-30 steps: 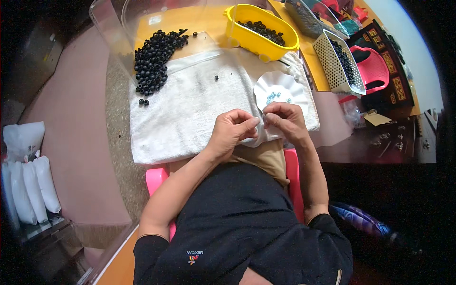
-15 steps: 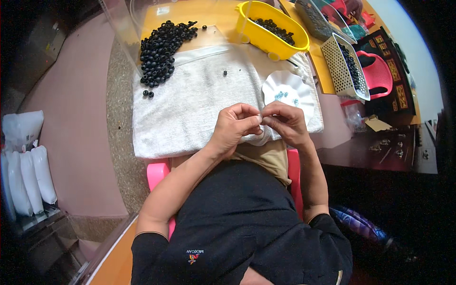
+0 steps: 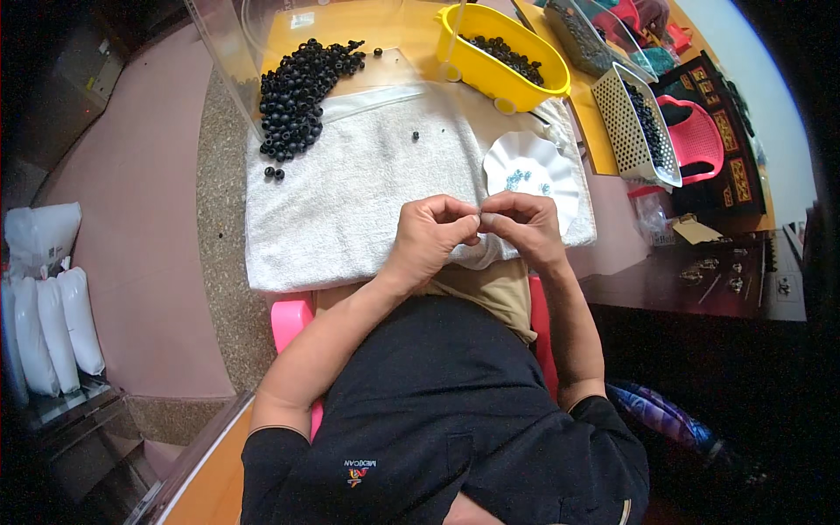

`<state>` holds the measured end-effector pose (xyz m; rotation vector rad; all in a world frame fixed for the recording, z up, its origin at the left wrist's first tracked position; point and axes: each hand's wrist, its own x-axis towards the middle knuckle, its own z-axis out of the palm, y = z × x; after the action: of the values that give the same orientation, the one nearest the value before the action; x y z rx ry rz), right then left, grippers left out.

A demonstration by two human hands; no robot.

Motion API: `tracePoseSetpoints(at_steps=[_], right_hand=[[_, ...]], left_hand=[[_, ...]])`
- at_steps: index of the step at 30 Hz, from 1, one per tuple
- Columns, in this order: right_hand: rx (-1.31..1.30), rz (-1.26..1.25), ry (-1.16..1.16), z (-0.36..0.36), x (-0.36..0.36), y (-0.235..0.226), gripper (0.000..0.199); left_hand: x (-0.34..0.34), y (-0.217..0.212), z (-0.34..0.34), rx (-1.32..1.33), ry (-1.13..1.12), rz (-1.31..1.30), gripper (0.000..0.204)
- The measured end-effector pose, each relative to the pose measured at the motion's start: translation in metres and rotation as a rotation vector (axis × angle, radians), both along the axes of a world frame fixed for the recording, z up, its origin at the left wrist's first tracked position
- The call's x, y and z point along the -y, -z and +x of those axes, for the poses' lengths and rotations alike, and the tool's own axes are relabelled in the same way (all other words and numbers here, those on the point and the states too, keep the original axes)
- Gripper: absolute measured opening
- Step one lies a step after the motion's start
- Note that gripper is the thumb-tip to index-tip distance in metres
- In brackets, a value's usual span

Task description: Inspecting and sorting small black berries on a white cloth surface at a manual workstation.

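My left hand point(image 3: 430, 234) and my right hand point(image 3: 525, 229) meet fingertip to fingertip over the near edge of a white towel point(image 3: 350, 210). Both are closed in a pinch; whatever lies between the fingers is too small to make out. Just beyond my right hand stands a white wavy-rimmed dish point(image 3: 558, 166) holding small bluish-green pieces point(image 3: 518, 178). Farther off on the towel lies a single black bead point(image 3: 416, 136). A large heap of black beads point(image 3: 293, 105) spreads over the towel's far left corner.
A yellow tub point(image 3: 477, 77) with black pieces stands at the far side. To its right are a white perforated basket point(image 3: 617, 122) of dark pieces and a pink basket point(image 3: 700, 136). Clear panels point(image 3: 226, 61) rise at the far left. White filled bags point(image 3: 80, 319) stand at left.
My hands stay pinched together, with the fingers shifted slightly and the left hand turned a little. The beads, dish and containers have not moved.
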<state>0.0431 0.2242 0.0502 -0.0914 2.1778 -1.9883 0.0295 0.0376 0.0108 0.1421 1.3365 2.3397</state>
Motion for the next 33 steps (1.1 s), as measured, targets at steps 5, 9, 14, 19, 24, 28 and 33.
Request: tracePoseSetpoints(at_steps=[5, 9, 14, 19, 24, 28, 33], right_hand=[[-0.113, 0.078, -0.018, 0.000, 0.001, 0.007, 0.017], [-0.136, 0.100, -0.007, 0.001, 0.007, 0.006, 0.017], [-0.049, -0.006, 0.005, 0.000, 0.003, 0.011, 0.017], [-0.116, 0.046, -0.046, -0.001, 0.000, 0.010, 0.018], [-0.047, 0.008, -0.142, 0.000, 0.005, -0.001, 0.021], [-0.056, 0.018, -0.168, 0.002, 0.005, -0.002, 0.023], [-0.037, 0.002, -0.133, 0.003, 0.008, -0.001, 0.021]], left_hand=[[0.000, 0.000, 0.000, -0.083, -0.056, -0.135, 0.012], [0.001, -0.001, 0.000, -0.085, -0.087, -0.152, 0.012], [0.001, -0.005, 0.001, -0.071, -0.067, -0.162, 0.012], [0.000, -0.006, 0.002, -0.081, -0.068, -0.137, 0.013], [0.003, -0.008, 0.001, -0.075, -0.088, -0.093, 0.012], [0.002, -0.007, 0.002, -0.075, -0.085, -0.059, 0.012], [0.002, -0.007, 0.002, -0.064, -0.081, -0.067, 0.012]])
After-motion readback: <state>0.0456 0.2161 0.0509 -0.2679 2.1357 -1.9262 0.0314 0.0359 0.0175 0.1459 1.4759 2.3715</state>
